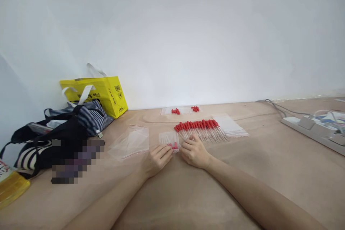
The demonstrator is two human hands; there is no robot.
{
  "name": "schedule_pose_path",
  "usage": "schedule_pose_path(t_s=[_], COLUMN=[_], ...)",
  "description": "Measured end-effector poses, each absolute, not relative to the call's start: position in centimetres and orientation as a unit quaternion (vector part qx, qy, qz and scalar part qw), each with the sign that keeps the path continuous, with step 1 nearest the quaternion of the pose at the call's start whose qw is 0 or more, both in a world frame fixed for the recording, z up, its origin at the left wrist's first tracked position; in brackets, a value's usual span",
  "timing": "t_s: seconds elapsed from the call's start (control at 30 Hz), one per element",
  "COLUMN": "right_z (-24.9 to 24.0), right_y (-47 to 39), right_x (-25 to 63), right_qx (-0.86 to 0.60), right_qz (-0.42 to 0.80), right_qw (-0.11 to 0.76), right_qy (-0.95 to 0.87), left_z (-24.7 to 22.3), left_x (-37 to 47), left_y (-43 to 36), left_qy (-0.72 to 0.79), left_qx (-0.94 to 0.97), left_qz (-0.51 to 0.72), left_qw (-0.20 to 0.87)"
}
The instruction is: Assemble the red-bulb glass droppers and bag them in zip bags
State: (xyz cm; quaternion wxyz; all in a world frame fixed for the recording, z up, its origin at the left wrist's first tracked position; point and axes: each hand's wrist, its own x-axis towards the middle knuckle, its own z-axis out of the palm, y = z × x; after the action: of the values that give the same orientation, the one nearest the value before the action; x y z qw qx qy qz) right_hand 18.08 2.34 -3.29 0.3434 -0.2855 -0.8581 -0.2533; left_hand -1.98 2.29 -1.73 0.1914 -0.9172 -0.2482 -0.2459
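Note:
A small clear zip bag (169, 138) lies between my hands, with several thin clear tubes and red rubber bulbs in it. My left hand (159, 158) is closed at the bag's near left corner, by its red seal line. Fingers pinched, my right hand (194, 152) grips the near right corner; the fingertips are partly hidden. Just beyond my right hand lies a row of glass droppers (199, 129) with red bulbs, side by side, tips pointing toward me and to the right.
Empty clear zip bags (134, 140) lie left of my hands, and a stack of bags (230, 125) to the right. Filled bags (185, 110) rest by the wall. A yellow bag (107, 95), dark bags (61, 136) and a bottle (13, 188) stand left; a power strip (309, 129) is right.

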Motion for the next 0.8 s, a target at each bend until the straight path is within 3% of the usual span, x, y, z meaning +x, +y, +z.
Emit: schedule_pose_path(t_s=[0.8], right_z=[-3.0], right_y=[2.3], right_x=[17.6], right_qx=[-0.251], right_qz=[-0.321], right_qw=[0.356], right_qy=[-0.841], left_z=[-1.4], left_x=[-0.5], left_y=[2.2], left_qy=[-0.161], left_qx=[-0.890], left_qz=[-0.286], left_qw=[0.317])
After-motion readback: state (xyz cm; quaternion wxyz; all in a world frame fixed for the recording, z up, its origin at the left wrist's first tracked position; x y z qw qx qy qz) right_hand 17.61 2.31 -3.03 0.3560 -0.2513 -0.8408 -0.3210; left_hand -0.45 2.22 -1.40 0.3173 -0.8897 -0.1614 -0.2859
